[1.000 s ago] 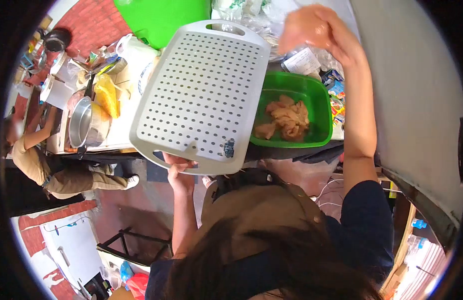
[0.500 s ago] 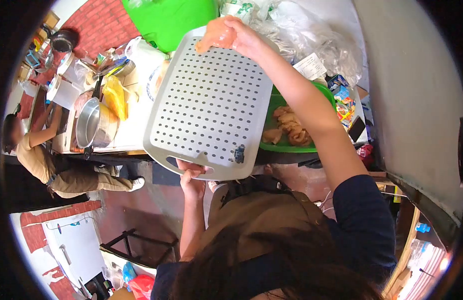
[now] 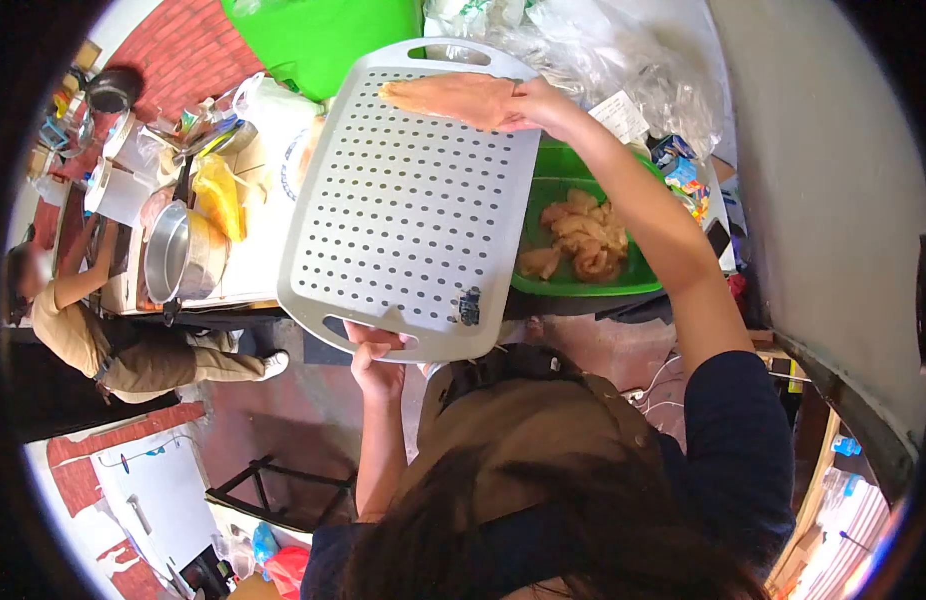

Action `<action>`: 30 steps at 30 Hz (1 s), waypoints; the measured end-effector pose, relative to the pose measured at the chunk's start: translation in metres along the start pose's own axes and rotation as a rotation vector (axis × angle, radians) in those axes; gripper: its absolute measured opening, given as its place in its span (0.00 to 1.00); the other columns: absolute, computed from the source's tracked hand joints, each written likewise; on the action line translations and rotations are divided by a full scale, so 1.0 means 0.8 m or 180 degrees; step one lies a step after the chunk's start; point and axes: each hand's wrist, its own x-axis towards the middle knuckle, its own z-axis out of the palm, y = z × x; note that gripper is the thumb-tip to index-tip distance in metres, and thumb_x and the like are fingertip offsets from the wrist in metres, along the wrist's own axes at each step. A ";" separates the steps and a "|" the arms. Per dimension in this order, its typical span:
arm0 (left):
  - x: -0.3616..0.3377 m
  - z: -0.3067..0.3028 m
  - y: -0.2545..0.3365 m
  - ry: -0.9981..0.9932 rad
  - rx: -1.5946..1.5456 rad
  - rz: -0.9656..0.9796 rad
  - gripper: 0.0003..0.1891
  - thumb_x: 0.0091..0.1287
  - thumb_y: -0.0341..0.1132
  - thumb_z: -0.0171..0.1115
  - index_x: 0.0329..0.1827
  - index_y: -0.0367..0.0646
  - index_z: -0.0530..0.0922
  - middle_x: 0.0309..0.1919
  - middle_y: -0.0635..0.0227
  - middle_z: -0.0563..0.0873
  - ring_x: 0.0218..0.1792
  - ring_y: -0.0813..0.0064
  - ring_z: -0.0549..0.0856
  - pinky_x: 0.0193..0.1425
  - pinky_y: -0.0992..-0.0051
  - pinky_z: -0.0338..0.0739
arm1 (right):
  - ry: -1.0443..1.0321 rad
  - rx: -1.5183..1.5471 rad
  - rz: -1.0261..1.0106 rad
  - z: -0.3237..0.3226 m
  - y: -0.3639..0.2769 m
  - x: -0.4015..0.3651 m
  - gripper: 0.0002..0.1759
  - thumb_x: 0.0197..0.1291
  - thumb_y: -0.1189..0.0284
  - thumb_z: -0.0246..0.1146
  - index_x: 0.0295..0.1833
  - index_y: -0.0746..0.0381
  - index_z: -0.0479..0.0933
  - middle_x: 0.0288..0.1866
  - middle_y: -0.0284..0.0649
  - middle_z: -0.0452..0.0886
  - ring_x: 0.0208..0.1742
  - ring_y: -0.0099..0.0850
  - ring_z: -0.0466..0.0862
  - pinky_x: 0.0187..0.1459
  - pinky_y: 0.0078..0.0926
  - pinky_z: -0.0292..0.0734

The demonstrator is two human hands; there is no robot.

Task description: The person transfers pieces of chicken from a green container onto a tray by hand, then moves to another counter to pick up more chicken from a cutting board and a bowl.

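One flat meat piece (image 3: pixel 445 97), pinched in the grip of the right hand (image 3: pixel 535 108), extends over the far end of a grey perforated tray (image 3: pixel 401 222) whose near handle the left hand (image 3: pixel 377 366) clasps, beside a green tub (image 3: pixel 639 276) on the desk (image 3: pixel 251 272).

A flat pink meat slice (image 3: pixel 453 98) lies across the far end of a grey perforated plastic tray (image 3: pixel 393 230). Right of it, a green rectangular plastic basin (image 3: pixel 643 278) holds pale meat pieces (image 3: pixel 588 235), with clear plastic bags (image 3: pixel 653 75) behind. Left, on a white tiled bench (image 3: pixel 258 262), a round metal pot (image 3: pixel 207 262) stands before a yellow plastic bag (image 3: pixel 219 198).
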 end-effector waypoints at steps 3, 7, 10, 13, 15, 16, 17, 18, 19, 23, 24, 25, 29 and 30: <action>0.000 -0.005 0.002 -0.0076 0.0050 -0.0019 0.43 0.38 0.29 0.49 0.67 0.47 0.54 0.54 0.61 0.69 0.49 0.64 0.73 0.41 0.71 0.72 | 0.0430 -0.0768 -0.0021 -0.013 -0.026 -0.040 0.24 0.53 0.69 0.62 0.53 0.65 0.62 0.35 0.44 0.81 0.28 0.29 0.82 0.31 0.28 0.80; -0.002 0.000 0.004 -0.0056 0.0172 -0.0037 0.42 0.39 0.29 0.49 0.67 0.45 0.55 0.52 0.61 0.71 0.47 0.64 0.75 0.40 0.72 0.73 | 0.1046 -0.1034 -0.0081 -0.063 -0.024 -0.079 0.28 0.54 0.66 0.62 0.56 0.62 0.57 0.36 0.41 0.81 0.28 0.26 0.81 0.26 0.23 0.77; -0.003 -0.014 0.000 0.0185 0.0387 -0.0076 0.42 0.39 0.31 0.50 0.67 0.43 0.56 0.47 0.56 0.74 0.39 0.64 0.77 0.37 0.71 0.76 | 0.1712 -0.0721 -0.0303 -0.117 0.067 -0.086 0.30 0.51 0.68 0.64 0.55 0.65 0.57 0.32 0.44 0.81 0.25 0.28 0.81 0.22 0.23 0.74; -0.002 -0.002 0.002 0.0161 0.0327 -0.0012 0.41 0.39 0.31 0.51 0.66 0.44 0.57 0.49 0.58 0.73 0.40 0.64 0.76 0.38 0.71 0.74 | 0.1977 -0.0963 0.0583 -0.179 0.240 -0.099 0.33 0.51 0.60 0.64 0.59 0.60 0.58 0.38 0.45 0.79 0.31 0.34 0.81 0.29 0.30 0.77; -0.003 0.001 0.002 0.0088 0.0210 -0.0040 0.41 0.39 0.29 0.51 0.66 0.47 0.56 0.53 0.61 0.70 0.44 0.65 0.73 0.40 0.71 0.70 | 0.1913 -0.2227 0.1099 -0.233 0.375 -0.106 0.38 0.44 0.53 0.67 0.59 0.60 0.63 0.40 0.46 0.80 0.37 0.42 0.81 0.39 0.35 0.77; -0.004 0.000 0.001 0.0200 0.0312 -0.0037 0.41 0.39 0.30 0.51 0.66 0.46 0.57 0.52 0.59 0.71 0.43 0.65 0.74 0.40 0.71 0.72 | 0.1818 -0.2180 0.1157 -0.226 0.379 -0.119 0.39 0.45 0.51 0.65 0.59 0.61 0.64 0.41 0.47 0.79 0.41 0.44 0.80 0.44 0.37 0.75; -0.004 0.000 0.001 0.0306 0.0416 -0.0031 0.41 0.39 0.31 0.51 0.65 0.44 0.58 0.50 0.58 0.72 0.42 0.64 0.75 0.39 0.71 0.74 | 0.1727 -0.2129 0.1208 -0.214 0.385 -0.138 0.40 0.45 0.49 0.64 0.59 0.63 0.64 0.43 0.49 0.79 0.45 0.47 0.78 0.49 0.39 0.72; -0.005 -0.001 0.001 0.0407 0.0522 -0.0025 0.41 0.39 0.33 0.51 0.65 0.43 0.58 0.49 0.57 0.73 0.41 0.63 0.77 0.39 0.72 0.76 | 0.1641 -0.2077 0.1259 -0.205 0.388 -0.148 0.41 0.46 0.46 0.62 0.59 0.64 0.65 0.44 0.51 0.79 0.50 0.50 0.77 0.55 0.41 0.70; -0.005 -0.005 0.003 0.0256 0.0495 -0.0071 0.41 0.38 0.33 0.51 0.65 0.42 0.59 0.49 0.57 0.72 0.42 0.63 0.76 0.40 0.72 0.75 | 0.2027 -0.2407 0.1150 -0.204 0.408 -0.145 0.41 0.45 0.46 0.62 0.59 0.63 0.65 0.47 0.49 0.78 0.51 0.49 0.77 0.54 0.40 0.70; -0.007 -0.012 0.001 0.0496 0.0577 -0.0050 0.40 0.38 0.33 0.53 0.63 0.42 0.61 0.48 0.57 0.74 0.39 0.64 0.77 0.40 0.73 0.75 | 0.2479 -0.3693 0.0918 -0.166 0.391 -0.147 0.42 0.39 0.49 0.67 0.58 0.62 0.67 0.49 0.47 0.78 0.49 0.45 0.78 0.51 0.35 0.72; -0.007 -0.005 0.000 0.0474 0.0575 -0.0047 0.39 0.38 0.33 0.53 0.63 0.41 0.61 0.47 0.57 0.74 0.38 0.65 0.77 0.40 0.73 0.75 | 0.2288 -0.3667 0.0908 -0.168 0.385 -0.148 0.41 0.38 0.50 0.68 0.57 0.62 0.68 0.48 0.47 0.78 0.48 0.44 0.78 0.50 0.34 0.72; -0.007 0.006 0.002 0.0453 0.0577 -0.0046 0.39 0.38 0.33 0.53 0.63 0.41 0.61 0.47 0.57 0.74 0.38 0.65 0.78 0.40 0.73 0.75 | 0.2097 -0.3634 0.0898 -0.170 0.379 -0.149 0.40 0.37 0.52 0.69 0.56 0.62 0.70 0.47 0.47 0.79 0.47 0.43 0.79 0.49 0.33 0.73; -0.008 -0.002 0.003 0.0376 0.0626 -0.0069 0.39 0.39 0.33 0.52 0.63 0.41 0.61 0.48 0.57 0.73 0.39 0.65 0.78 0.40 0.73 0.75 | 0.1083 -0.2799 0.1195 -0.201 0.390 -0.132 0.36 0.37 0.52 0.70 0.50 0.64 0.74 0.45 0.47 0.80 0.47 0.42 0.79 0.48 0.33 0.73; -0.008 -0.003 0.004 0.0355 0.0642 -0.0073 0.39 0.39 0.33 0.52 0.63 0.42 0.60 0.49 0.57 0.73 0.40 0.65 0.78 0.40 0.73 0.75 | 0.0779 -0.2741 0.1360 -0.204 0.384 -0.131 0.34 0.37 0.53 0.70 0.49 0.64 0.75 0.45 0.47 0.80 0.46 0.42 0.79 0.47 0.33 0.74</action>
